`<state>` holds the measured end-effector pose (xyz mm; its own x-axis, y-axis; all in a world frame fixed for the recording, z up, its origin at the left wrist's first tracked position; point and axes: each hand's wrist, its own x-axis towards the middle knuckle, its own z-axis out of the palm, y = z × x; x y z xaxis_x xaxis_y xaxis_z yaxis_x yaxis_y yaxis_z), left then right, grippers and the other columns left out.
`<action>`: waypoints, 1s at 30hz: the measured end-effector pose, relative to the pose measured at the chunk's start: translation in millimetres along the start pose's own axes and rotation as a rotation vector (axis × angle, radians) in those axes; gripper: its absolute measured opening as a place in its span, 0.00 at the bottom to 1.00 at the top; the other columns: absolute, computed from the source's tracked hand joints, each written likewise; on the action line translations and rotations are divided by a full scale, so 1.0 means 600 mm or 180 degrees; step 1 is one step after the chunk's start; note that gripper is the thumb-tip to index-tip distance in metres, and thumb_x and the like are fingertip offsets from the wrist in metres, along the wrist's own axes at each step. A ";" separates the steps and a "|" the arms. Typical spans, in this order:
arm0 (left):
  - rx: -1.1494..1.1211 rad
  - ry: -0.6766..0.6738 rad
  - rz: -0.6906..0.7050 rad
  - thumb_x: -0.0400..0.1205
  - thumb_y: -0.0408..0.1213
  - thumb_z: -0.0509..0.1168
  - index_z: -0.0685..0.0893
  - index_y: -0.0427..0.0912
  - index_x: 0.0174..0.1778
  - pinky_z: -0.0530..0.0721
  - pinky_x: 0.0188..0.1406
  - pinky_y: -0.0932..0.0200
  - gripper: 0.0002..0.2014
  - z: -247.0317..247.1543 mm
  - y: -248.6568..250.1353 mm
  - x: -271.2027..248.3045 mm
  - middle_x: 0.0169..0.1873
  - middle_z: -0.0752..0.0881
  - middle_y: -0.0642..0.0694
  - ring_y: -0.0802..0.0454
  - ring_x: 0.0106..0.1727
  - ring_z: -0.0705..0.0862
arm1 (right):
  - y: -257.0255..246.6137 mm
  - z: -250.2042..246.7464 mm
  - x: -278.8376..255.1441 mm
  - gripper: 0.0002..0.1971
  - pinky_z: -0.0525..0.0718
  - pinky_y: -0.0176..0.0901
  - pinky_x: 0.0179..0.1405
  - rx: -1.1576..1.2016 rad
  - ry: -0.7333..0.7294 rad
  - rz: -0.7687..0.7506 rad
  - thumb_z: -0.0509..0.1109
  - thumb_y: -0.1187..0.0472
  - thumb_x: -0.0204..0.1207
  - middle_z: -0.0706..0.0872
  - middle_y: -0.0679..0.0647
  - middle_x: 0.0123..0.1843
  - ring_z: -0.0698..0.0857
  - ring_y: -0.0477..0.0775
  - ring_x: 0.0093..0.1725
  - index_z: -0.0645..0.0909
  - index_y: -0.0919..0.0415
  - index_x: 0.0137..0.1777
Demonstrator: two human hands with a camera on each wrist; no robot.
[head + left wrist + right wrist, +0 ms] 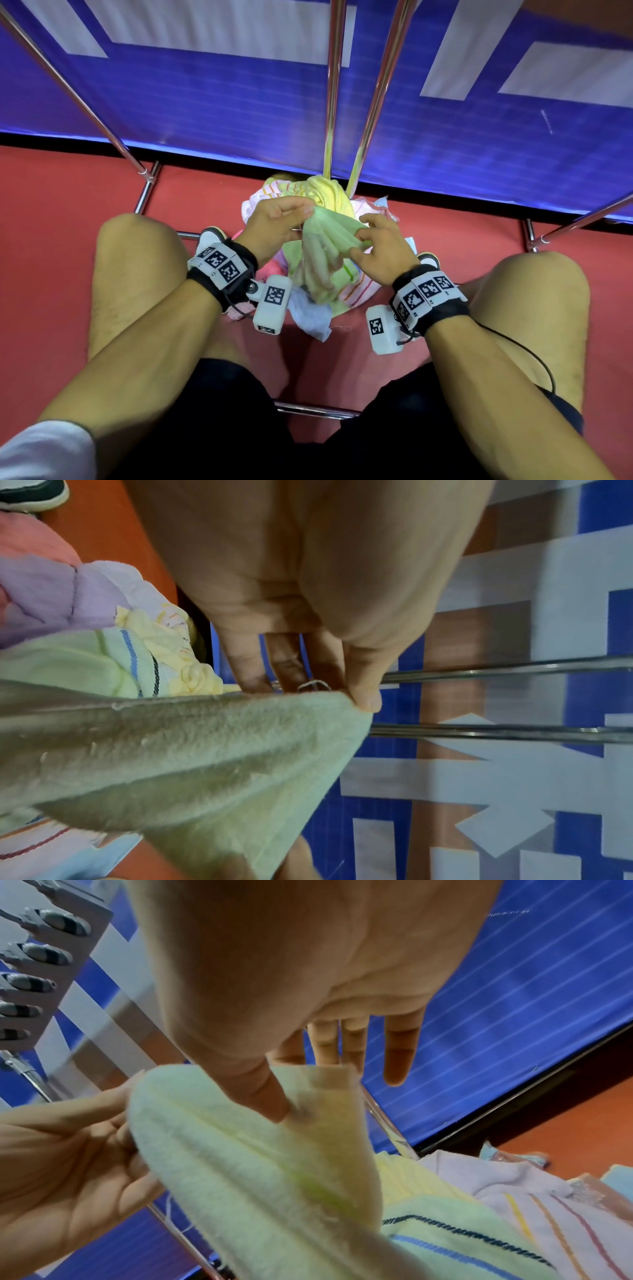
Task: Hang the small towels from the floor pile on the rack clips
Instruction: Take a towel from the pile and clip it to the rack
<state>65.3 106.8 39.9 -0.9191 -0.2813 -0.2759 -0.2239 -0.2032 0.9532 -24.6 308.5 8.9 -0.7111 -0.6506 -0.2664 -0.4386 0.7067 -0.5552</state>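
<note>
Green towel (323,240), both hands pinching corners

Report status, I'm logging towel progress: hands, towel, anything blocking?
Left hand and right hand both pinch the pale green towel's top edge. Towel lifted over floor pile, not clipped. Rack poles ahead; nothing blocking.

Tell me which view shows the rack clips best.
The right wrist view: a row of grey clips on the rack shows at its upper left, though blurred. The head view shows only the rack's metal bars, no clips. The left wrist view shows two bars behind the green towel, no clips.
</note>
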 end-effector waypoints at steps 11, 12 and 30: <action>0.0338 0.0559 0.0201 0.87 0.28 0.59 0.83 0.37 0.45 0.85 0.44 0.53 0.09 -0.050 -0.012 0.009 0.45 0.79 0.36 0.43 0.47 0.78 | 0.009 -0.012 -0.008 0.15 0.85 0.52 0.39 0.0648 0.1092 -0.0096 0.74 0.46 0.74 0.86 0.49 0.32 0.84 0.54 0.35 0.84 0.56 0.34; 0.0363 0.0607 0.0227 0.87 0.27 0.59 0.82 0.36 0.45 0.84 0.45 0.51 0.09 -0.051 -0.013 0.010 0.45 0.79 0.36 0.43 0.47 0.77 | 0.004 -0.014 -0.008 0.13 0.86 0.52 0.39 0.0825 0.1240 -0.0152 0.74 0.45 0.73 0.86 0.46 0.32 0.85 0.52 0.34 0.85 0.53 0.35; 0.0412 0.0934 0.0260 0.86 0.33 0.61 0.84 0.40 0.44 0.85 0.55 0.37 0.09 -0.036 -0.004 0.011 0.44 0.83 0.35 0.44 0.47 0.82 | -0.022 -0.037 -0.004 0.12 0.75 0.44 0.41 0.2408 0.1304 -0.0170 0.72 0.65 0.79 0.78 0.52 0.35 0.76 0.50 0.38 0.73 0.59 0.37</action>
<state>67.0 85.4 32.9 -0.8074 -0.5536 -0.2040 -0.2100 -0.0533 0.9762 -29.2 306.9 34.1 -0.9060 -0.4232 -0.0006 -0.0965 0.2079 -0.9734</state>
